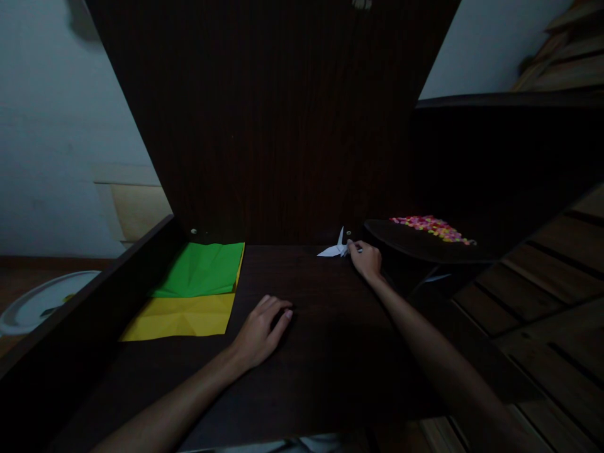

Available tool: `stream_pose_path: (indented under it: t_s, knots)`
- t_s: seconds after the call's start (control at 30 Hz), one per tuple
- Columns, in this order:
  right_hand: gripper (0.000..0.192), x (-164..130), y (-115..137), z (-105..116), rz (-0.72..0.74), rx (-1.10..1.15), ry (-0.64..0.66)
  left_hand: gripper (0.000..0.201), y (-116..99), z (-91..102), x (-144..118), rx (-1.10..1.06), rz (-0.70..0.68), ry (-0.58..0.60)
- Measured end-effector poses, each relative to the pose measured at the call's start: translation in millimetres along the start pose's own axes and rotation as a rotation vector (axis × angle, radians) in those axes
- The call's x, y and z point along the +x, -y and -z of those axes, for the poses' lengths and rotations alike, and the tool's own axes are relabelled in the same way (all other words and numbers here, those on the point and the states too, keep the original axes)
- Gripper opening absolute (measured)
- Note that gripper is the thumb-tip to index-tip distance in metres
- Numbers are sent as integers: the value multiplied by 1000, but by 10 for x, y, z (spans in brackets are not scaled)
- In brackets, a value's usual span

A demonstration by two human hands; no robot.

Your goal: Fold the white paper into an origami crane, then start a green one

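A white folded-paper crane [335, 250] is at the back of the dark wooden desktop [302, 377], close to the upright back panel. My right hand [367, 259] pinches it at its right side, and the fingertips cover that part. My left hand [262, 330] rests on the desktop at the middle left, its thumb and fingers curved and apart, with nothing in them. To the left of that hand lie a green paper sheet [201, 269] and a yellow paper sheet [184, 316]. The green one overlaps the upper part of the yellow one, and both show creases.
A rounded side shelf [401, 242] at the right bears many small pink, red and yellow pieces [431, 228]. A raised board [89, 289] edges the desk on the left. Beyond it is a white oval dish [28, 302]. Wooden slats [542, 327] are at the right.
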State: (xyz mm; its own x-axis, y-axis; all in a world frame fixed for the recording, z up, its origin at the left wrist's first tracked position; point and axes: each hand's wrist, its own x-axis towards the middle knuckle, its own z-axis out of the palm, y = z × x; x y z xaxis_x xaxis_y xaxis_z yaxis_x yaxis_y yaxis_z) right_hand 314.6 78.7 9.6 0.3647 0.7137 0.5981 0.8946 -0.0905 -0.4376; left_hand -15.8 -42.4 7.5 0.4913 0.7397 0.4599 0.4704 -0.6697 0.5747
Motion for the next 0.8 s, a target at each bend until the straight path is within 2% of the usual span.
stream_pose_path:
  t_s: [0.17, 0.37, 0.53, 0.8]
  knots:
    - [46, 53, -104, 86, -8, 42, -78, 22, 0, 11, 9, 2, 2, 7]
    - [38, 31, -150, 159, 21, 98, -157, 21, 22, 35, 37, 30, -14, -16]
    - [30, -67, -116, 121, 90, 122, -92, 20, 57, 73, 52, 58, -14, -38]
    - [31, -127, 13, 33, 116, 76, 22, 19, 118, 90, 66, 112, -41, -62]
